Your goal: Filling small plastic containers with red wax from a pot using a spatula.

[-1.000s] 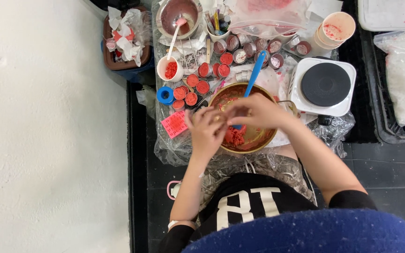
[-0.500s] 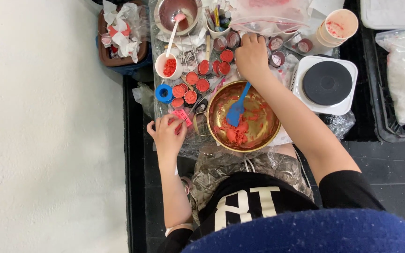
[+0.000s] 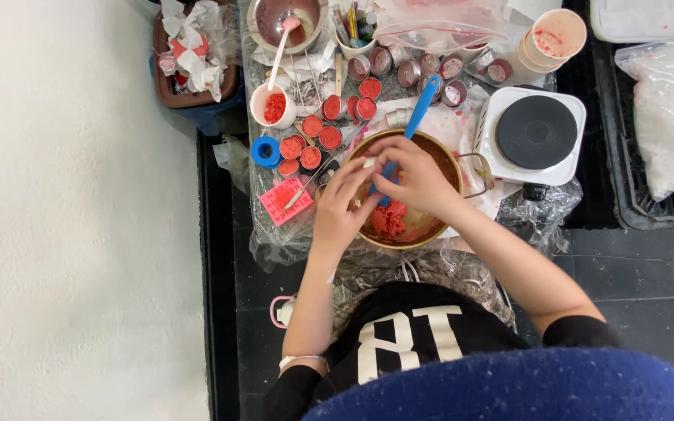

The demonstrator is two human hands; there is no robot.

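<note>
- A pink perforated mould (image 3: 285, 199) lies on the plastic-covered counter (image 3: 274, 242), left of the bowl.
- The left hand (image 3: 342, 209) and right hand (image 3: 413, 175) meet over the copper-coloured bowl (image 3: 438, 226), fingers pinched together on something small; I cannot tell what.
- Crumbly red paste (image 3: 389, 221) sits inside the bowl, just below the hands.
- A blue spatula (image 3: 419, 109) leans in the bowl, handle rising past its far rim.
</note>
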